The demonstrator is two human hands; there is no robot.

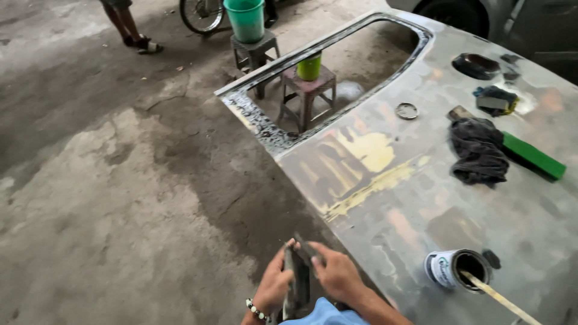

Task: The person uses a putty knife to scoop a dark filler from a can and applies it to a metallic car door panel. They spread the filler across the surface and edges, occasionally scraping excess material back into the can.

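Both hands, left hand (274, 287) and right hand (338, 274), close their grip on one dark scraper (299, 274); right of it, one white-labelled open tin (456, 269).

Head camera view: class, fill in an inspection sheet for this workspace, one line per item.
Surface: grey sanded car door panel lying flat, with yellow filler patches and an open window cut-out.
Job's things: dark flat tools, held between both hands.
Clutter: open tin with stir stick; dark rag; green block; metal ring.
Grips: left hand and right hand both closed on the tools.
Cables: nothing seen.
Surroundings: stained concrete floor; two stools with green buckets; a person's legs; a wheel.
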